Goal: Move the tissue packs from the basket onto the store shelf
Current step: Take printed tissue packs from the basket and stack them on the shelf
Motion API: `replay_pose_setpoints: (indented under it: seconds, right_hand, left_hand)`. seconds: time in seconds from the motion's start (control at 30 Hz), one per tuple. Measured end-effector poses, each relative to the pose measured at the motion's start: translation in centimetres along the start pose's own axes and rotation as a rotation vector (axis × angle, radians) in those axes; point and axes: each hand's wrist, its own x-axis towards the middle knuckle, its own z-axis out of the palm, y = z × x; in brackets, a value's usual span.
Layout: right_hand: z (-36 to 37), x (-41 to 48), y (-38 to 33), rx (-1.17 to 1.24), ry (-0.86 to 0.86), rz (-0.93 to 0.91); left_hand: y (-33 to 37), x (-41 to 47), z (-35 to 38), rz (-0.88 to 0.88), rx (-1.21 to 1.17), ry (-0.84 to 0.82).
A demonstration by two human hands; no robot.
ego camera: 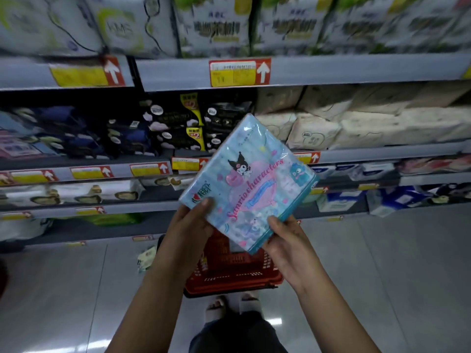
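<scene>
My left hand [190, 225] and right hand [285, 240] grip one tilted tissue pack [248, 182]; basket [229, 273] at six o'clock.

floor [382, 263]: grey tile, red basket [233, 273] on it | shelves [331, 70]: grey, stocked with tissue packs [369, 123] (blurred), yellow-red price tags [239, 72]
</scene>
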Motion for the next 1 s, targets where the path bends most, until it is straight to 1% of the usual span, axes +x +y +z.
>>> replay_pose_setpoints:
  seconds: [0.07,0.13,0.2,0.33,0.43,0.53,0.67,0.87,1.0]
  right_hand:
    - [1.0,-0.7,-0.6,0.022,0.002,-0.013]
    - [2.2,-1.3,-1.2,0.034,-0.004,-0.031]
    - [3.4,-1.5,-2.1,0.026,-0.021,-0.048]
    - [5.9,-1.9,-3.8,0.026,-0.053,-0.091]
    - [7.6,-2.0,-4.9,0.068,-0.073,-0.117]
    - [8.9,-1.9,-5.8,0.101,-0.106,-0.152]
    - [10.4,-2.1,-6.6,0.094,-0.14,-0.201]
    - [11.6,-2.3,-7.4,0.083,-0.121,-0.241]
    - [11.7,-2.5,-7.6,0.018,-0.121,-0.247]
  left_hand:
    - [0.8,-0.5,0.9,0.052,-0.012,-0.059]
    - [1.8,-1.1,1.8,0.065,-0.005,-0.113]
    - [3.2,-1.6,2.6,0.089,0.019,-0.131]
    - [5.8,-2.2,4.0,0.125,0.001,-0.104]
    - [7.6,-2.7,4.9,0.183,0.05,-0.066]
    - [8.7,-2.9,5.9,0.206,0.072,-0.105]
    - [9.6,-2.9,7.2,0.265,0.069,-0.116]
    - [10.6,-3.2,8.9,0.318,0.048,-0.116]
    - [11.0,-3.3,9.4,0.312,-0.011,-0.118]
